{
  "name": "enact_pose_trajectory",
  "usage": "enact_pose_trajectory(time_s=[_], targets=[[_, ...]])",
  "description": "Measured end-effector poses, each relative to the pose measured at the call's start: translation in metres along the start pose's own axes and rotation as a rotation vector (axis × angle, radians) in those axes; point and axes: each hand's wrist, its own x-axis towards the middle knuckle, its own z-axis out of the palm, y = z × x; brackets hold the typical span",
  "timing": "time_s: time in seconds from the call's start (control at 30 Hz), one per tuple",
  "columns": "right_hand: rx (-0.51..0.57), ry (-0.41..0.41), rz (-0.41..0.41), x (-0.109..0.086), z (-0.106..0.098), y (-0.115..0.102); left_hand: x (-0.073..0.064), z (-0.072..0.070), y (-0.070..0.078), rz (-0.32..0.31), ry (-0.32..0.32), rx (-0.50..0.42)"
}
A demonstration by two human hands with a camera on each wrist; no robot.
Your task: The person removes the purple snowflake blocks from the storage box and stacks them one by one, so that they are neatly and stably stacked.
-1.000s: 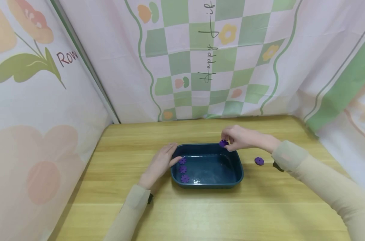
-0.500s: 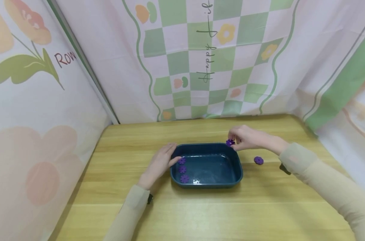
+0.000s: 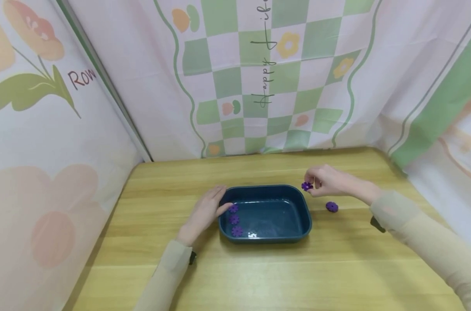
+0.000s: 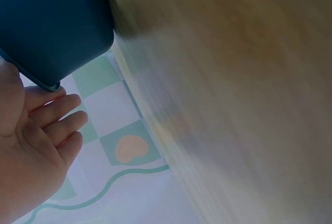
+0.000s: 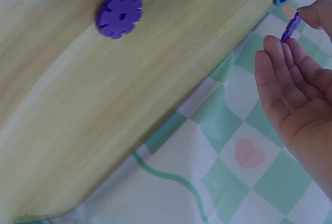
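Observation:
A dark blue rectangular basin (image 3: 272, 235) stands on the table. My left hand (image 3: 205, 211) rests on its left rim, thumb over the edge and fingers straight outside. In the left wrist view, the left hand (image 4: 39, 136) touches the rim's corner with relaxed fingers. Three purple notched snowflake discs (image 3: 234, 220) lie in a column along the basin's left inside; the thumb partly covers the farthest. Just beyond the far right corner, my right hand (image 3: 328, 181) pinches another snowflake disc (image 5: 291, 27) between thumb and fingertips, above the table. A loose snowflake disc (image 3: 332, 207) lies nearby, flat on the wood.
The wooden table (image 3: 173, 177) has a patterned curtain (image 3: 254, 125) along its back edge. A flower-printed cloth (image 3: 52, 194) hangs on the left, and another cloth (image 3: 433, 147) borders the right side.
My right hand has moved right with the pinched snowflake disc, from over the basin's far right rim to just outside it. The left hand stays on the rim. The view shifts slightly.

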Motion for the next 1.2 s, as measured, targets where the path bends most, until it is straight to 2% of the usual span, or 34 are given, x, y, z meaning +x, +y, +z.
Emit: enact_pose_trajectory(time_s=[0.4,0.7,1.03,1.2], targets=[[0.018,0.024,0.039,-0.022,0.007,0.014,-0.001,0.001,0.0,-0.011,0.005,-0.011],[0.037,0.016,0.125,-0.039,0.017,0.025,-0.001,0.0,0.001,-0.016,-0.003,-0.018],[0.029,0.048,0.1,-0.053,0.03,0.036,-0.001,0.0,0.0,-0.018,-0.009,-0.023],[0.03,0.041,0.15,-0.06,0.033,0.038,-0.001,0.001,0.0,-0.019,-0.016,-0.017]])
